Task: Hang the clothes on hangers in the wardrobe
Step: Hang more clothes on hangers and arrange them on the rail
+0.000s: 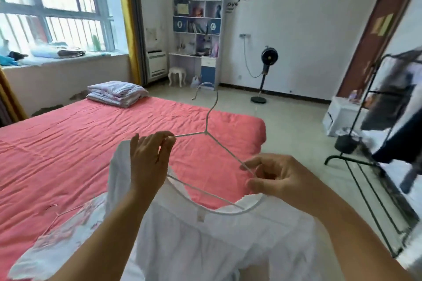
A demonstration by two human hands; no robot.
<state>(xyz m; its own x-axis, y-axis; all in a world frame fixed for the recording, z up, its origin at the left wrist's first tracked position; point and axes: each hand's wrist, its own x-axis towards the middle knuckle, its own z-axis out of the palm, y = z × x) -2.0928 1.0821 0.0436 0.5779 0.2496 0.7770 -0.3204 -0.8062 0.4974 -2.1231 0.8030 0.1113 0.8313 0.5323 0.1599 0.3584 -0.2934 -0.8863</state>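
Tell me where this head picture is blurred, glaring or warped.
Head view: the window is blown out by daylight; the clothes rack at the right edge is smeared by blur; wide-angle bending curves the door frame and curtain; both hands and the wire hanger are sharp, evenly lit, with no hard shadows.

My one camera sits on my head, looking forward and down over my hands (205,166), close below the lens. Its wide angle takes in the bed (91,134), the far wall (308,29) and the rack (374,143) on my right.
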